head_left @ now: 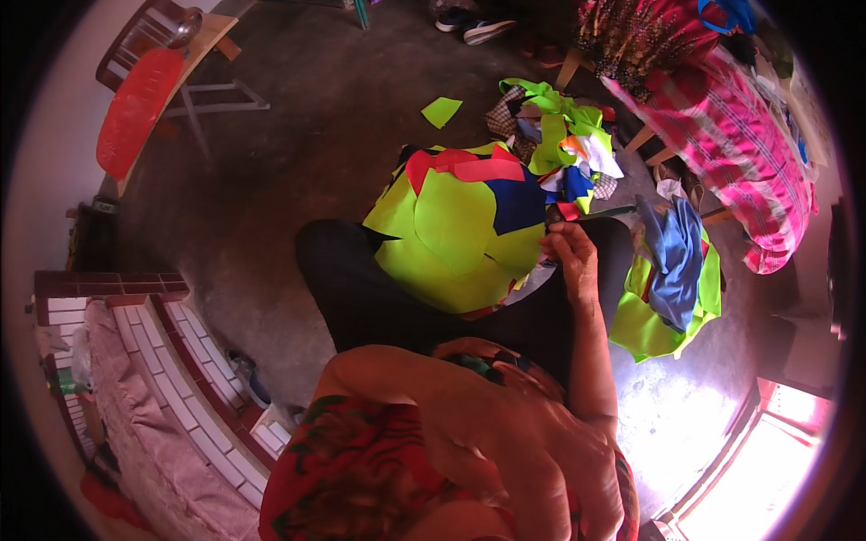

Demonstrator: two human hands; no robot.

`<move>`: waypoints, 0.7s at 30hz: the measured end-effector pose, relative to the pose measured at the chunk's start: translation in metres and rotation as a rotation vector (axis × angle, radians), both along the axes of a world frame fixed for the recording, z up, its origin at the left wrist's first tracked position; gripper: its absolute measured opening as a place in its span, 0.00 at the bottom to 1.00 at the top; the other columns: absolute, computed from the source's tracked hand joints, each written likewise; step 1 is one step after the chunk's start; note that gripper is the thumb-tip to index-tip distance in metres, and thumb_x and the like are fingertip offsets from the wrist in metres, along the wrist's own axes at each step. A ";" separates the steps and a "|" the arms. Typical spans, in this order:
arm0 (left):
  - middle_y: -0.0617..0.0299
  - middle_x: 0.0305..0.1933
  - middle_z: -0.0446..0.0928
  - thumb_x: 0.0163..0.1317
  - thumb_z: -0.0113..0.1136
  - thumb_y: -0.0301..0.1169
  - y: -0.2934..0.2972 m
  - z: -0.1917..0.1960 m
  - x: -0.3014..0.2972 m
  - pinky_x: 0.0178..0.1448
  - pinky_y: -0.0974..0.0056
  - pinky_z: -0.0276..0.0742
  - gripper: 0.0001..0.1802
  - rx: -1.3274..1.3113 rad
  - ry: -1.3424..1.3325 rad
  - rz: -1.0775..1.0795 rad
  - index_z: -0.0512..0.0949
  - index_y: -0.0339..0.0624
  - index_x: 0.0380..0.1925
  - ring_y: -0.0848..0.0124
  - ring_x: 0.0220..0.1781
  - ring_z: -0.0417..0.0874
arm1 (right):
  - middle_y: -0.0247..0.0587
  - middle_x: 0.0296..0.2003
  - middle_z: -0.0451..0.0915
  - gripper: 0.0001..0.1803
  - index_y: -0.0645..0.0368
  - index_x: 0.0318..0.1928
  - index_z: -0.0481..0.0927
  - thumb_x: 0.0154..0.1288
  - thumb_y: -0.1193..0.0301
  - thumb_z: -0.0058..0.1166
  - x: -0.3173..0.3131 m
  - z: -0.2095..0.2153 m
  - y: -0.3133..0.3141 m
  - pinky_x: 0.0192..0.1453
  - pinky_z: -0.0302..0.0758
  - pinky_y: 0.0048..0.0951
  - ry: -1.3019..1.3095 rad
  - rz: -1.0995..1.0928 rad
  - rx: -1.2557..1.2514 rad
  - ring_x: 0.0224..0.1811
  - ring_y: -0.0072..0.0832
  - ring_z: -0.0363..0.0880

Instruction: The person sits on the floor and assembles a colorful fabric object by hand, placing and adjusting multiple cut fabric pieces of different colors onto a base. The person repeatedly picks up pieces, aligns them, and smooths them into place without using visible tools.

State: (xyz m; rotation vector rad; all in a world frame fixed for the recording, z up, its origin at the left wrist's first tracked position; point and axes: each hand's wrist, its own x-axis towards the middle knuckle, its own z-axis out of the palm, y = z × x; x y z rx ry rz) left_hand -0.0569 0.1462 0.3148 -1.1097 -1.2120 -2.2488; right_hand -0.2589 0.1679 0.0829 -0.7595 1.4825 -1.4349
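Where the patchwork (451,216) rests: across the dark-clad lap (327,270) of a seated person, its lime-green pieces overlapping, coral-red strips along the top and a navy patch at upper right.
Right hand (574,255): at the patchwork's right edge, thumb and fingers pinched together beside a small dark item (554,215); whether they grip it cannot be told.
Left hand (528,433): crossed before the red patterned garment (352,460), close to the lens, fingers angled downward; any hold on something cannot be made out.
Scraps (552,135): heaped on the dark floor (253,180) past the patchwork, lime, white, blue and checked, with one lime piece (442,112) lying apart.
Blue cloth (672,261): atop more lime fabric (636,329), right of the lap.
Pink plaid cover (740,162): at upper right, near dried stalks (631,36).
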 end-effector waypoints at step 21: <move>0.49 0.47 0.77 0.63 0.53 0.27 0.007 -0.004 -0.002 0.52 0.60 0.74 0.13 0.001 0.024 -0.004 0.75 0.36 0.47 0.62 0.49 0.79 | 0.36 0.33 0.80 0.10 0.61 0.46 0.75 0.68 0.71 0.50 -0.001 -0.001 0.000 0.40 0.71 0.21 -0.013 0.005 0.002 0.33 0.19 0.76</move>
